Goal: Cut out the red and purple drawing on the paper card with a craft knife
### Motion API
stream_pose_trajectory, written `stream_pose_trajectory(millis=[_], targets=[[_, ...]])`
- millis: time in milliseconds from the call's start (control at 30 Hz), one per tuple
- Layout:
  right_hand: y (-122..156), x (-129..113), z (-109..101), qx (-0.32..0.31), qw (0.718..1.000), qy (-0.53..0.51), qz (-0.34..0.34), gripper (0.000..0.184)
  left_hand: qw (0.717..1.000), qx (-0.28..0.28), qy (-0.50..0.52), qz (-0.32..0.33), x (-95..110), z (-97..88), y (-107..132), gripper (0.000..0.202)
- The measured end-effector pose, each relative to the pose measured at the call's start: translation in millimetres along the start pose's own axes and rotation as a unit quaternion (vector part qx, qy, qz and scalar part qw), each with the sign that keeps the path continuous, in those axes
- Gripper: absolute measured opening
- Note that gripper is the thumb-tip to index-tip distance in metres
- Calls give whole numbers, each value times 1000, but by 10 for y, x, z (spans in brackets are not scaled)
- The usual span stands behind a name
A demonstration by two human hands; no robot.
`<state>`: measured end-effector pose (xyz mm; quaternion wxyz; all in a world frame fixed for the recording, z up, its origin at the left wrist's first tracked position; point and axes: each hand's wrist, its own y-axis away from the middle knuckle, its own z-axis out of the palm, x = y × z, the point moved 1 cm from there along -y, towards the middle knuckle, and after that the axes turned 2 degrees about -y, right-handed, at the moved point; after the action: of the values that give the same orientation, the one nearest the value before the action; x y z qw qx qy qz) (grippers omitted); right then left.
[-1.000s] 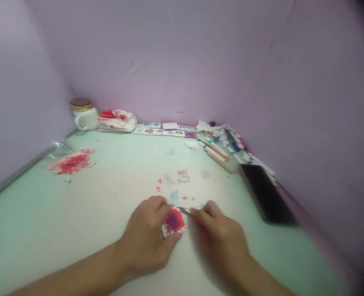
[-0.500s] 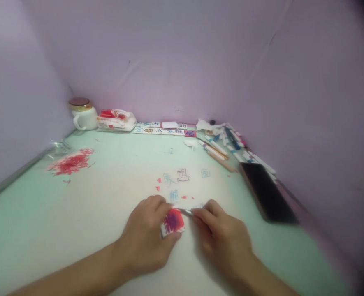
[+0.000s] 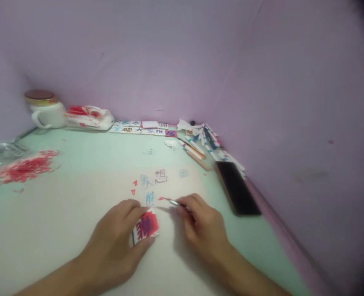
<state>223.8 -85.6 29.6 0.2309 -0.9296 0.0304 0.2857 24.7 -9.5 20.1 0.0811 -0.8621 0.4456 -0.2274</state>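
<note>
My left hand (image 3: 117, 238) is closed on a small white square tile (image 3: 151, 224), gripping its edges between fingers and thumb. The tile's face is red with a purple character, white at the left and lower edges. In my right hand (image 3: 200, 222) is a slim metal craft knife (image 3: 177, 203), held like a pen, its tip pointing left above the tile and apart from it. A red shaving (image 3: 161, 199) lies at the knife's tip; I cannot tell whether it is stuck there. Handwritten characters (image 3: 150, 199) mark the tabletop just beyond the tile.
A phone (image 3: 237, 189) lies to the right. Markers (image 3: 194, 150) and rows of lettered tiles (image 3: 138, 130) line the back. A lidded white mug (image 3: 50, 114) and a wipes pack (image 3: 87, 119) stand back left, with a red shavings pile (image 3: 30, 166) in front.
The knife has come away from the tile's top edge, its tip now by a red shaving. More of the purple character shows. The whole view has swung right.
</note>
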Motion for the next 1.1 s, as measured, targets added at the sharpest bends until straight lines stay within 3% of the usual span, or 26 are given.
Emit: stream_pose_trajectory(millis=[67, 133, 267, 333, 467, 600, 833, 1100], targets=[[-51, 58, -96, 20, 999, 35, 13, 18, 1000, 2, -7, 5, -6, 5, 0, 31], [-143, 149, -237, 39, 990, 119, 70, 21, 1000, 7, -14, 8, -12, 11, -1, 32], [-365, 409, -556, -2, 915, 291, 279, 50, 999, 9, -30, 11, -28, 22, -2, 33], [-445, 550, -673, -31, 886, 312, 341, 61, 999, 11, -35, 14, -35, 21, -4, 34], [-504, 780, -771, -78, 857, 304, 410, 69, 999, 17, -39, 19, -39, 12, -9, 34], [-510, 855, -772, -110, 849, 287, 430, 65, 999, 22, -37, 22, -38, 4, -9, 33], [-515, 864, -767, -93, 851, 305, 417, 63, 999, 14, -29, 5, -28, 13, -8, 33], [-530, 926, -767, -66, 852, 280, 438, 77, 1000, 17, -11, -17, 11, 11, 3, 32]])
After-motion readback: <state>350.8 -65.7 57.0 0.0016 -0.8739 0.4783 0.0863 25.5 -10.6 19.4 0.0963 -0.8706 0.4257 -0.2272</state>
